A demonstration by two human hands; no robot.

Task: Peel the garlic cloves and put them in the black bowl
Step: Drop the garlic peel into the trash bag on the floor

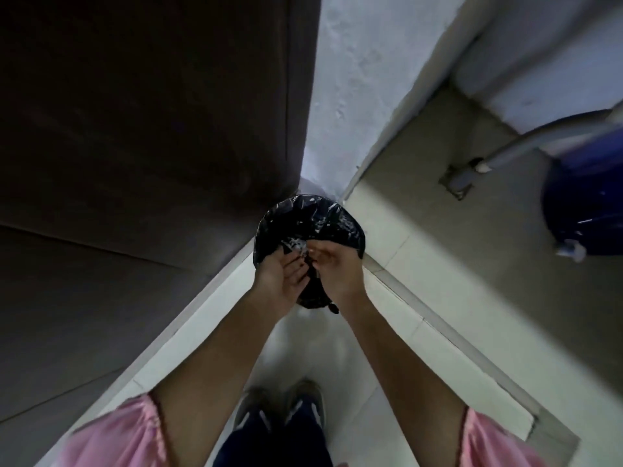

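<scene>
feet: shoes (279,412) at bottom centre on pale floor tiles (340,362), pink sleeves (111,436) at both lower corners.
room: narrow tiled strip, dark door (141,129) along the left, raised ledge (448,298) along the right, white wall (354,79) at top centre.
left hand (281,279): palm up, fingers relaxed and straight, over the bin; pale bits at its fingertips, probably garlic skins (296,246), blurred.
right hand (337,269): fingers loosely curled next to the left fingertips; cannot tell whether it pinches anything.
bin: black bag-lined bin (313,224) at centre in the corner, just below both hands; contents unreadable.
far right: blue drum (586,197), grey pipe (526,143) on the ledge.
task items: garlic cloves and black bowl out of frame.
</scene>
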